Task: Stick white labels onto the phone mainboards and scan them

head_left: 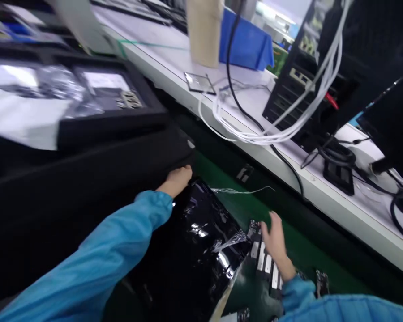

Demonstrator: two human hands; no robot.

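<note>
My left hand (179, 180) is closed, its fingers curled at the edge of the dark box and the far corner of a shiny black plastic-wrapped package (201, 232). What it grips, if anything, is hidden. My right hand (274, 237) has thumb and fingers apart and looks to hold nothing. It is over a row of small black and silver blocks (264, 259) that lie on the green surface (248, 286). Clear plastic film (231, 241) trails across the package's right side.
On the left stands a large black foam-like box (121, 129) with compartments holding bags and white sheets. A white bench (174, 76) crosses at the right with looped white cables (275, 136), a black computer case (295, 89) and a blue bin (245, 40). A film strand (245, 191) lies behind the package.
</note>
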